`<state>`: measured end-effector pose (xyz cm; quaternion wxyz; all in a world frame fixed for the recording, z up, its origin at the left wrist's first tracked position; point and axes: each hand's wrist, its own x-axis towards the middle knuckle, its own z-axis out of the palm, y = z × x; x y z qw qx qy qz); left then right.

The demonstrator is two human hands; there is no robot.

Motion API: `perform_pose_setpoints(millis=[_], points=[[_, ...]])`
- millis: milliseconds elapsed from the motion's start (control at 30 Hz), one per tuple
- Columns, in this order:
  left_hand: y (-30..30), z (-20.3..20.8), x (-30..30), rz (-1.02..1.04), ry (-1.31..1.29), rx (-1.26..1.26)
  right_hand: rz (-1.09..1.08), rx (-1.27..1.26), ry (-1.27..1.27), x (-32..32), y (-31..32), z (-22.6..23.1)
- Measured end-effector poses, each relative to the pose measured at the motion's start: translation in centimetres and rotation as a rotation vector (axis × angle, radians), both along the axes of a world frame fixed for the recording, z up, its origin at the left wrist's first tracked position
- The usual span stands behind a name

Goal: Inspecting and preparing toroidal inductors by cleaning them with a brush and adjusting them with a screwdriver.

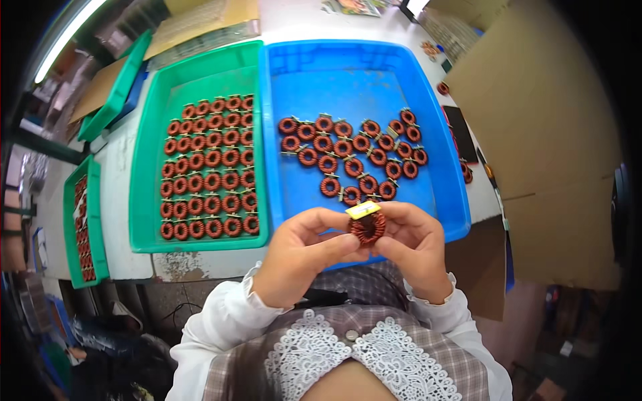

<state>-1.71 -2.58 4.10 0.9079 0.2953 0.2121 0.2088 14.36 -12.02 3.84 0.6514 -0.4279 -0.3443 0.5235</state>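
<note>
Between both hands, over the near edge of the blue tray (304, 59), I hold a copper-wound toroidal coil (367, 229) with a small yellow base plate on top. My left hand (304, 247) pinches it from the left with thumb and fingers. On the other side my right hand (412, 244) grips it the same way. Loose coils (327, 164) of the same kind lie scattered in the blue tray beyond my hands. To the left, a green tray (194, 75) carries similar coils (212, 158) standing in neat rows.
A smaller green tray (95, 220) with coils sits at the far left. Another green tray (119, 93) rests tilted behind it. Large cardboard (535, 134) rises at the right. A flat dark object (461, 136) and a few coils lie beside the blue tray on the white table (294, 23).
</note>
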Motion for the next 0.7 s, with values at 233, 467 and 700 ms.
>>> perform_pose_setpoints(millis=[233, 467, 700], points=[[-0.5, -0.6, -0.7, -0.034, -0.015, -0.077, 0.007, 0.008, 0.046, -0.8, -0.8, -0.9], [-0.9, -0.7, -0.3, 0.011, -0.024, -0.037, -0.123, 0.184, -0.253, -0.7, -1.1, -1.3], [-1.1, -1.2, -0.6, 0.009, -0.077, 0.025, -0.121, 0.186, -0.262, -0.7, -1.3, -1.3]])
